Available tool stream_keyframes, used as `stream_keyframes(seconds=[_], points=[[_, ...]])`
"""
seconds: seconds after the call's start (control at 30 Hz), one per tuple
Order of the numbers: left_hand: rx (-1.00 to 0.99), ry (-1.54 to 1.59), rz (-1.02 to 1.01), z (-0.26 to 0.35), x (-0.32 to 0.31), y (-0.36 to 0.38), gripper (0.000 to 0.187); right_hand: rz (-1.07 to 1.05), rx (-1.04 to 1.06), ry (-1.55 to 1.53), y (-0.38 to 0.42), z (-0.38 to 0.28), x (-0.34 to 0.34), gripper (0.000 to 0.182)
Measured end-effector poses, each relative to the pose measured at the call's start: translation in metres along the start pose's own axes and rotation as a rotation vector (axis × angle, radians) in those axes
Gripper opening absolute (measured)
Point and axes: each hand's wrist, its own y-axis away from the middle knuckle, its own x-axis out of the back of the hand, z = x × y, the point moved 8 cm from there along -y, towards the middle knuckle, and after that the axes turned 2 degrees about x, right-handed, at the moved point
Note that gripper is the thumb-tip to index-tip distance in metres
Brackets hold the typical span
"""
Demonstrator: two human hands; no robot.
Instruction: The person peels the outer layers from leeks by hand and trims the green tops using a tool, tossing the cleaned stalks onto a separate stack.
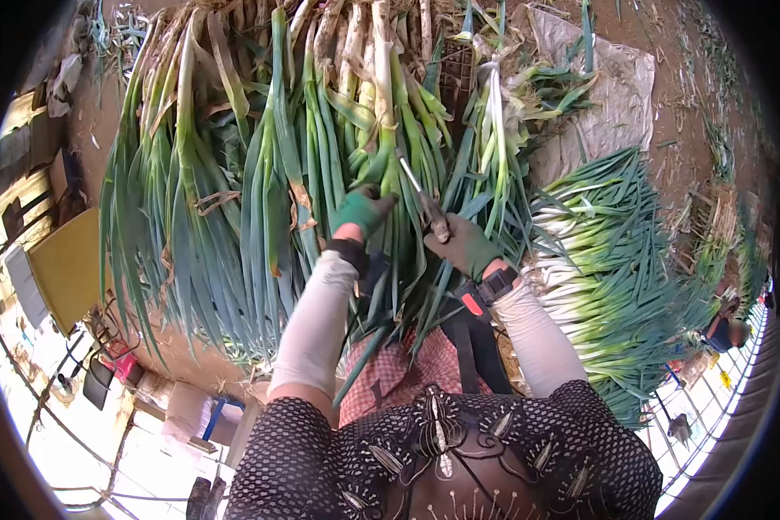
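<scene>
My left hand (364, 212), in a green glove, is closed around the leaves of a green onion (385, 130) whose unpeeled stalk points away from me. In my gloved right hand (464, 247) is a knife (410, 175), gripped by its handle, with the thin blade angled up and left beside that green onion. A wide heap of untrimmed green onions (182, 173) spreads under and left of my hands, dry brown skins on many stalks. Just beyond my right hand lie a few green onions with clean white stalks (497, 113).
Many cleaned green onions (598, 277) are stacked on the ground at right, white ends toward me. Behind them a dirty sheet (594, 104) carries leaf scraps. A yellow panel (65, 269) stands at left. Another person (726, 331) is partly visible at far right.
</scene>
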Motion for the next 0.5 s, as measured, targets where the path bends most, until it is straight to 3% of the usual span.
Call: stream_keyframes(seconds=[0.1,0.2,0.3,0.43,0.5], points=[[-0.010,-0.050,-0.001,0.002,-0.021,0.015,0.064,0.057,-0.019,0.141,0.018,0.004,-0.013,0.031],[0.159,0.041,-0.055,-0.011,-0.024,0.013,0.061,0.076,-0.109,0.175,0.031,0.021,-0.017,0.033],[0.051,0.412,-0.111,-0.018,-0.037,0.015,0.060,0.107,-0.118,0.096,0.035,0.011,-0.006,0.033],[-0.025,0.770,-0.170,-0.031,-0.047,0.022,0.057,0.119,-0.015,0.257,-0.001,-0.004,-0.005,0.031],[-0.084,0.975,-0.213,-0.010,-0.035,0.041,0.057,0.133,-0.004,0.003,-0.033,-0.004,-0.001,0.029]])
